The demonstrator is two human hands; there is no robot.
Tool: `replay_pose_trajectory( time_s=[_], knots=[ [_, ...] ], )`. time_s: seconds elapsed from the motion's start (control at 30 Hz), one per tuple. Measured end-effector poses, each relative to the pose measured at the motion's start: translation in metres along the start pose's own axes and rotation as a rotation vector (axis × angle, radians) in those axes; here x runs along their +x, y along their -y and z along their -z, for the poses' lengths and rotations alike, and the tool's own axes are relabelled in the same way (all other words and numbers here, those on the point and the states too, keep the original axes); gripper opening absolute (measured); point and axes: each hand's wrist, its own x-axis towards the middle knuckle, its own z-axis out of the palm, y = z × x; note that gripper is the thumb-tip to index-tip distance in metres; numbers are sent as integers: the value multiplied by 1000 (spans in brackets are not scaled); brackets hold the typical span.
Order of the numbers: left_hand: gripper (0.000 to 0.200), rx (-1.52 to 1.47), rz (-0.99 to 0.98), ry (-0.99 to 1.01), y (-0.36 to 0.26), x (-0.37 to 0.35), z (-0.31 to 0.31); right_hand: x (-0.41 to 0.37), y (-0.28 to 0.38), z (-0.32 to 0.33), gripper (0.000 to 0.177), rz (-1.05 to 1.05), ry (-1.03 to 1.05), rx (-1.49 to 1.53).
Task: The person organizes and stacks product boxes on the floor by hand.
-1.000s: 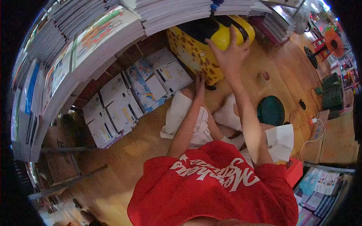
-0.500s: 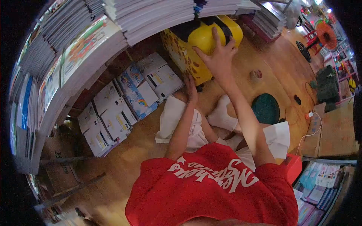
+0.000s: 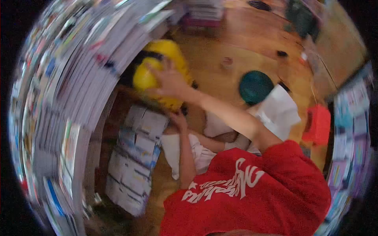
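Observation:
A yellow case (image 3: 163,48) with dark spots, a rounded bulge on top and a black band stands on the floor against the shelf. My right hand (image 3: 170,80) is spread over the bulge, fingers apart and touching it. Low at the near side of the case, my left hand (image 3: 179,119) lies flat with its fingers against the base. Small dark parts show at the case's lower edge; motion blur hides their detail. Beside my left hand, flat white printed boxes (image 3: 130,173) lie in a row on the floor.
Thick stacks of paper or books (image 3: 84,84) crowd the shelf on the left. A dark green round stool (image 3: 256,87) stands right of my legs, near a red box (image 3: 319,125). Cardboard (image 3: 340,51) with a white cable leans farther right, above shelved packets (image 3: 346,145).
My view has swung to the right, so the case, hands and boxes appear farther left, rotated and blurred. Both hands still touch the case. My right hand's fingers are spread across the bulge in both frames.

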Motion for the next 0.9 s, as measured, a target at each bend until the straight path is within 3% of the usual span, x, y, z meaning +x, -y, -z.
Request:
replay_pose_trajectory(
  time_s=[0.07, 0.13, 0.23, 0.33, 0.37, 0.4, 0.47, 0.53, 0.63, 0.7, 0.8, 0.9],
  knots=[
    [76, -95, 21, -26, 8, 1, -6, -17, -13, 27, 87, -10, 89, 120],
    [85, 6, 46, 30, -26, 2, 7, -37, -28, 54, 82, -42, 190, 309],
    [94, 99, 54, -44, -21, 0, 6, -87, -105, 106, 77, 61, 213, 44],
    [100, 133, 119, -27, -34, -7, 13, -156, -198, 178, 78, -239, 241, -271],
    [100, 142, 82, -21, -29, -8, 14, -187, -226, 192, 79, -393, 116, -335],
    [100, 151, 49, -18, -22, -7, 13, -200, -230, 236, 73, -634, 252, -269],
    [98, 116, 81, 41, -33, -8, 13, -256, -318, 258, 65, -764, 143, -236],
    [96, 115, 47, 69, -29, -10, 11, -301, -348, 274, 60, -926, 182, 7],
    [96, 192, -21, 82, -39, -11, 2, -334, -331, 267, 48, -778, 226, -13],
    [97, 269, -125, 48, -12, -12, -1, -353, -307, 248, 47, -691, 246, -49],
    [98, 264, 9, 123, -42, -22, 8, -376, -291, 223, 45, -700, 232, -75],
    [97, 275, -7, 166, -48, -24, 15, -381, -301, 218, 43, -757, 203, -71]
  ],
)
